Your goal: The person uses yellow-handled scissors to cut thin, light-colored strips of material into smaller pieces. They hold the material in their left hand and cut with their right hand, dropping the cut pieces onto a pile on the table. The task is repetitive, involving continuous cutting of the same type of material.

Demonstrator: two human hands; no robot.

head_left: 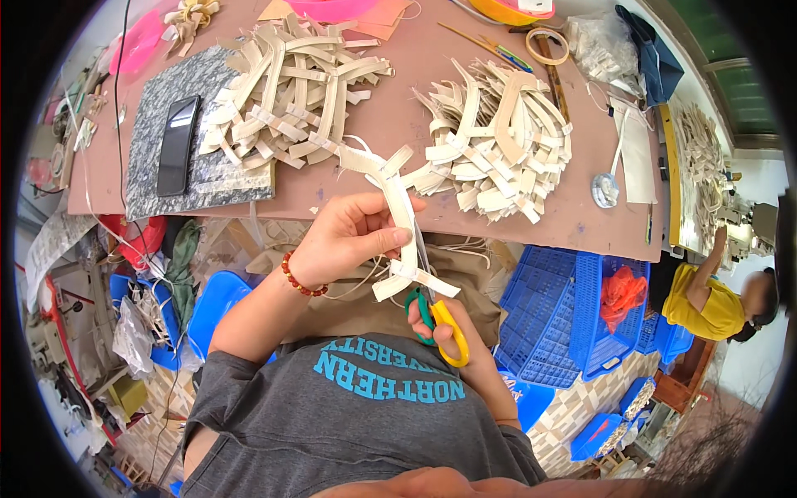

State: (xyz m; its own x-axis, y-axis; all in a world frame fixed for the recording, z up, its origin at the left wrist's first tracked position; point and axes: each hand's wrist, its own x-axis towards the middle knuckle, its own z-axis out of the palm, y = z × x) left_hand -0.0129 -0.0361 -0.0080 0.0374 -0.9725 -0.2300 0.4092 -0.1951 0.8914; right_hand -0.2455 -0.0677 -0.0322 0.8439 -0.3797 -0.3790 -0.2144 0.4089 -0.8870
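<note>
My left hand [353, 241], with a red bead bracelet on its wrist, pinches a cream stitched fabric strap piece [400, 212] in front of the table edge. The piece is forked at both ends, and its upper end reaches toward the left pile. In my right hand [465, 336] is a pair of scissors [451, 332] with one green and one yellow handle. Its blades point upward along the right side of the strap piece, close to its lower fork. Whether the blades touch fabric or thread I cannot tell.
Two heaps of similar strap pieces, a left pile [290, 91] and a right pile [498, 141], lie on the brown table [374, 108]. A black phone [178, 145] rests on a speckled slab [241, 187]. Blue crates [540, 315] stand at right, near a person in yellow [706, 299].
</note>
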